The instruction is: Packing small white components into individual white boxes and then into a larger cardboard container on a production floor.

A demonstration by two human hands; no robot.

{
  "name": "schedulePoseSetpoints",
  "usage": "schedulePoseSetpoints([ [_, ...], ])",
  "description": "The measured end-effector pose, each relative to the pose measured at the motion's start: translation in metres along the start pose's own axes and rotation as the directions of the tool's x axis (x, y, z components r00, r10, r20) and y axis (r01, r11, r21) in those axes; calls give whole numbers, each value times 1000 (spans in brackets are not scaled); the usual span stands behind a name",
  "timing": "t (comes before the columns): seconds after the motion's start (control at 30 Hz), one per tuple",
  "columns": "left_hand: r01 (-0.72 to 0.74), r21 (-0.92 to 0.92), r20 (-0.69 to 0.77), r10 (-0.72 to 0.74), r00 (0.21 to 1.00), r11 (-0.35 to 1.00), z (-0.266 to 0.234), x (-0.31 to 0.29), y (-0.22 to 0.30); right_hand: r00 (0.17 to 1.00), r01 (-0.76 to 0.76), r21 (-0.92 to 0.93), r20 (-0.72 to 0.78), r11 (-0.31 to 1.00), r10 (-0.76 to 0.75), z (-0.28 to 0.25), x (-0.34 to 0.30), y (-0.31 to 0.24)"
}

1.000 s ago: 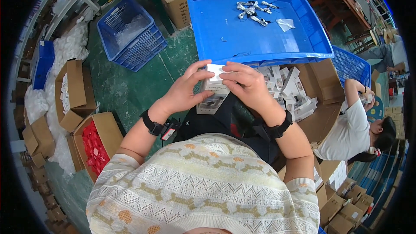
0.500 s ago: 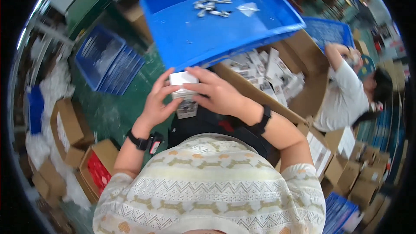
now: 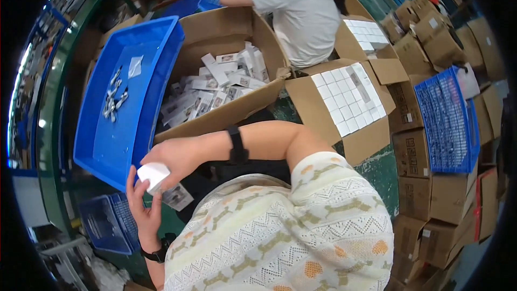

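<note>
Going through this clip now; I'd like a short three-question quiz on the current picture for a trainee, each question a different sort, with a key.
1. Multiple choice. The person's left hand is touching:
A. a pair of scissors
B. a white-topped cardboard box
C. a red bag

2. True or false: the small white printed boxes in the large brown cardboard carton next to the tray are stacked in neat rows.

3. Open question. What lies in the shallow blue plastic tray?

Key
1. B
2. False; they lie jumbled.
3. Bundled white cords with dark ends and a flat white scrap.
</note>
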State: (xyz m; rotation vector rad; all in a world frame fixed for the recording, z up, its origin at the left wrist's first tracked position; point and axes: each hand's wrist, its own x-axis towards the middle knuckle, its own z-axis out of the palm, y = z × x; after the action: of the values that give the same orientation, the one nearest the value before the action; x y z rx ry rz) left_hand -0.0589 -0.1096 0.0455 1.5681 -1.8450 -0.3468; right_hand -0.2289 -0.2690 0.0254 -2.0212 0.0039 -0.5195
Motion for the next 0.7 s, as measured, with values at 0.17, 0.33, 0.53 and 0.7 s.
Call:
schedulePoseSetpoints([
  [0.17, -86, -218, -19, 84, 996, 972, 26, 54, 33, 839, -282, 148, -440, 948, 319, -59, -115, -3],
  [0.33, -165, -127, 47, 172, 984, 978, 36, 80, 36, 324, -121, 620, -713, 775, 621, -69, -275, 6],
  [0.53, -7, -74, 7, 7, 1000, 997, 29, 67, 30, -329, 222, 529, -750, 819, 574, -59, -461, 16],
  [0.7, 48, -48, -41, -50, 998, 998, 20, 54, 25, -607, 168, 679, -499, 715, 618, -66, -519, 32],
])
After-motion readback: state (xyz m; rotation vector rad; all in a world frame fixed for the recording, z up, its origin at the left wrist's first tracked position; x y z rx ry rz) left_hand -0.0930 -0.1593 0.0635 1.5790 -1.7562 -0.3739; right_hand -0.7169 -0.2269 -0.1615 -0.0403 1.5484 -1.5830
